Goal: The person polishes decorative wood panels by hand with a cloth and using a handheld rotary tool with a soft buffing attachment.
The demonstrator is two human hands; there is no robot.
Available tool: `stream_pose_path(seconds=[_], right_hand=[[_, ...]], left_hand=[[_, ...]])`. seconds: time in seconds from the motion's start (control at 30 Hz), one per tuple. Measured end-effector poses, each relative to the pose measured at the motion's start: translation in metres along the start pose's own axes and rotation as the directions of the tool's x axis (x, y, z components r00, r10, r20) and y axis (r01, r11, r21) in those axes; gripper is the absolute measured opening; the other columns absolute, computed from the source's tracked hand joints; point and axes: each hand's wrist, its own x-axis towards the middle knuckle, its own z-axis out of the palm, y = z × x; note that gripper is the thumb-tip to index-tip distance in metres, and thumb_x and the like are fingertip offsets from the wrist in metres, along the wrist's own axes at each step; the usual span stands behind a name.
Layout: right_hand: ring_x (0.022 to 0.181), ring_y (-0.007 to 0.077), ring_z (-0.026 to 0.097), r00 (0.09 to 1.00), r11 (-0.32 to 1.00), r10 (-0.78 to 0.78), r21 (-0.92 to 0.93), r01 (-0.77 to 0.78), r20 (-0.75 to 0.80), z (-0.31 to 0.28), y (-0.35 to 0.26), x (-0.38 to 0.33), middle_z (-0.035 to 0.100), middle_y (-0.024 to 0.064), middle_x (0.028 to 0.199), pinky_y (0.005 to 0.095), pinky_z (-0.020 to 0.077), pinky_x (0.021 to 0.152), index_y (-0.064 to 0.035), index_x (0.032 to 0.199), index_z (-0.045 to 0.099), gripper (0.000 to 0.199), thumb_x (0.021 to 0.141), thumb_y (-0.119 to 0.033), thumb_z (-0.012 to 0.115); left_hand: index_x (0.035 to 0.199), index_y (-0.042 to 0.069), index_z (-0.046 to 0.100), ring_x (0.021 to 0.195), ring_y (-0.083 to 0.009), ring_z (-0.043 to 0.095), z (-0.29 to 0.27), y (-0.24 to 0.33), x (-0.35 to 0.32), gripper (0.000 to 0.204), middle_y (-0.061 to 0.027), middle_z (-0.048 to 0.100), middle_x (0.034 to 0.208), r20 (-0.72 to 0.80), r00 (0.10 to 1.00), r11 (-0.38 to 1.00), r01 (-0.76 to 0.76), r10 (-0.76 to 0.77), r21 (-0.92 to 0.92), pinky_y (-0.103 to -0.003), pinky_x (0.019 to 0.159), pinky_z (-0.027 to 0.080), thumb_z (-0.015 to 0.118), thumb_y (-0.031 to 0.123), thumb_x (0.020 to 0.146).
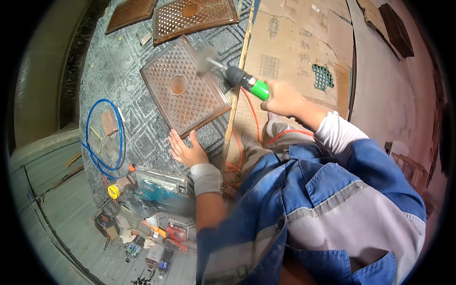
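Note:
My right hand [285,100] is wrapped round the green and black body of a handheld grinder [246,81]. Its round head is blurred and sits over the right edge of a brown studded panel [161,85]; whether it touches the surface I cannot tell. The panel lies flat and turned at an angle, with a round recess in its middle. At the panel's near corner my left hand [188,150] rests with fingers spread, apparently touching the edge, holding nothing. An orange hose [251,108] runs below the grinder and past my legs.
Two similar brown panels [164,31] lie beyond on the patterned grey carpet [142,111]. At left is a coiled blue hose [122,137]. A teal power tool [159,197], bottles [154,256] and other tools crowd the near left. Flattened cardboard [285,42] covers the right side.

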Motion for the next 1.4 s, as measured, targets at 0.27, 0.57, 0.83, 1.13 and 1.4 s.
stream_pose_path(seconds=[0.27,0.57,0.83,1.13,1.4], right_hand=[[0.060,0.0157,0.062,0.993,0.916,0.073,0.389,-0.103,0.092,-0.039,0.037,-0.032,0.064,0.0085,0.076,0.0325,0.0498,0.055,-0.0005,0.113,0.060,0.041,0.076,-0.015,0.073],[0.076,0.0236,0.066,0.993,0.966,0.064,0.244,-0.086,0.095,-0.026,0.070,-0.076,0.067,0.0129,0.085,0.0355,0.0520,0.072,0.0000,0.115,0.062,0.052,0.072,-0.021,0.080],[0.074,0.0229,0.064,0.983,0.909,0.158,0.374,-0.181,0.093,-0.031,0.079,-0.075,0.065,0.0139,0.084,0.0366,0.0509,0.071,0.0013,0.112,0.060,0.045,0.072,-0.014,0.074],[0.083,0.0249,0.066,0.994,0.940,0.075,0.328,-0.098,0.082,-0.037,0.064,-0.070,0.067,0.0173,0.091,0.0375,0.0525,0.077,0.0022,0.112,0.061,0.047,0.072,-0.016,0.076],[0.070,0.0210,0.065,0.989,0.937,0.085,0.328,-0.121,0.122,-0.017,0.050,-0.066,0.066,0.0107,0.080,0.0345,0.0513,0.066,0.0006,0.109,0.062,0.041,0.073,-0.015,0.075]], left_hand=[[0.124,0.006,0.066,0.122,-0.0379,0.054,-0.017,0.050,0.132,0.037,-0.0195,0.059,0.130,-0.057,0.867,0.858,-0.498,0.495,-0.122,-0.048,0.105,0.041,0.067,0.029,0.095],[0.127,0.011,0.064,0.141,-0.0237,0.044,0.052,0.111,0.189,0.046,-0.0071,0.057,0.142,0.302,0.314,0.344,-0.937,0.900,-0.051,-0.052,0.122,0.021,0.052,0.045,0.099],[0.117,0.009,0.065,0.142,-0.0290,0.044,0.033,0.085,0.197,0.057,-0.0105,0.063,0.133,0.167,0.943,0.864,-0.330,0.287,0.379,-0.062,0.123,0.004,0.037,0.056,0.104],[0.127,-0.005,0.060,0.131,-0.0400,0.050,-0.007,-0.053,0.177,0.068,-0.0255,0.058,0.136,-0.198,0.979,0.980,0.092,-0.056,0.177,-0.053,0.114,0.034,0.056,0.057,0.096],[0.144,-0.003,0.046,0.114,-0.0367,0.055,0.000,-0.062,0.100,0.086,-0.0203,0.058,0.120,-0.307,0.896,0.805,0.430,-0.322,0.409,-0.050,0.098,0.043,0.048,0.067,0.095]])
